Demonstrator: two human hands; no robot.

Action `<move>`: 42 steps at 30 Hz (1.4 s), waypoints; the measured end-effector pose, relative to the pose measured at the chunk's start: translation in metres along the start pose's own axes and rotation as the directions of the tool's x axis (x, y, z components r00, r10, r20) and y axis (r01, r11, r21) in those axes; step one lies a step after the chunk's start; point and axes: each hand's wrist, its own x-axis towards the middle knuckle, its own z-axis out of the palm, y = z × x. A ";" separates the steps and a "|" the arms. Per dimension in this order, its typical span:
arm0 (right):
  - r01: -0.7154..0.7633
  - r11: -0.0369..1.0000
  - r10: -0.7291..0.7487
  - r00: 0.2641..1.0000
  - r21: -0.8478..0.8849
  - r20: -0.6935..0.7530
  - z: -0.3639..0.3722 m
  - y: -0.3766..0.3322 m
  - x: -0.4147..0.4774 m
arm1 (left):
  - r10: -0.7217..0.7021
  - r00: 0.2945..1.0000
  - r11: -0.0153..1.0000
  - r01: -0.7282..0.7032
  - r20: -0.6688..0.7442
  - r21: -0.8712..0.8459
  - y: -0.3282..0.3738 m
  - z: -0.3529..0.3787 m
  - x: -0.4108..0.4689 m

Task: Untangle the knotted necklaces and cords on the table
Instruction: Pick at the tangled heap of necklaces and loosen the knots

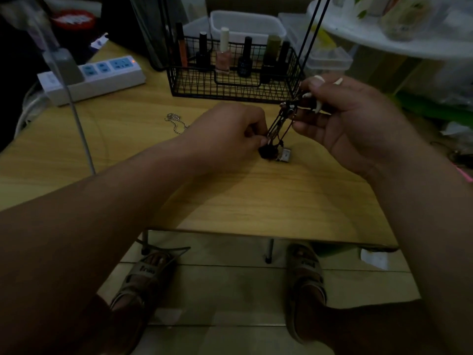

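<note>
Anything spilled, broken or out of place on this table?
Nothing stands out. The black cords are stretched between the left hand and right hand, a silver chain lies loose on the table, and the bottles stand upright in the wire basket.

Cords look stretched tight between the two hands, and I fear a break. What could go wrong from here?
The cords run taut from the left hand to the right hand; more pull may tighten the tangle. The silver piece hangs low by the table and could snag. The right hand is near the basket; a slip might knock it.
</note>
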 end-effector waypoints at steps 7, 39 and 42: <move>-0.077 0.987 0.064 0.994 -0.142 -0.094 -0.010 0.003 0.001 | -0.084 0.996 0.994 0.083 -0.012 -0.077 -0.005 -0.013 -0.006; 0.146 0.857 -0.096 0.987 -0.495 0.127 0.017 0.013 0.008 | -0.107 0.988 0.887 0.147 0.115 -0.438 -0.003 -0.043 -0.008; 0.102 0.911 -0.060 0.991 -0.398 0.116 0.018 0.010 0.008 | -0.089 0.990 0.902 0.127 0.111 -0.414 -0.001 -0.043 -0.009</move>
